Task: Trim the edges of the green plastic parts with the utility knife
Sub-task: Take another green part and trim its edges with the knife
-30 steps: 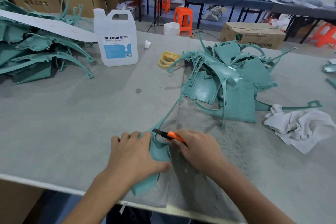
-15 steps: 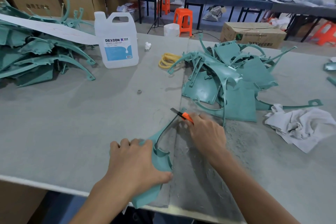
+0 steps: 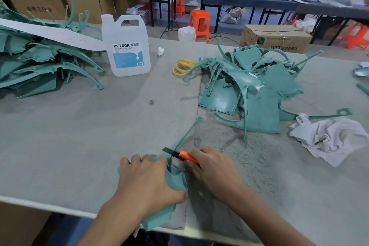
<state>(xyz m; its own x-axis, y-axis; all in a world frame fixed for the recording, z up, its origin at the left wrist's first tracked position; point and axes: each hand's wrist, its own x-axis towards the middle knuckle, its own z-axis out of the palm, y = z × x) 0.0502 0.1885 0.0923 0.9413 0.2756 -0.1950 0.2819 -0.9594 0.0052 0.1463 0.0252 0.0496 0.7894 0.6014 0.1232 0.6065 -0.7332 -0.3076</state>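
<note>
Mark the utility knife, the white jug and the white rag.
utility knife (image 3: 187,157), head view, on the orange handle.
white jug (image 3: 127,56), head view, on its front label.
white rag (image 3: 327,138), head view, on its crumpled middle.

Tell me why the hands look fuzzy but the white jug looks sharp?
Head view: likely motion blur softens both hands, the right hand gripping the orange-handled utility knife and the left hand pressing the green plastic part; the white plastic jug shows a crisp label; the wide lens bends the grey table edges.
</note>
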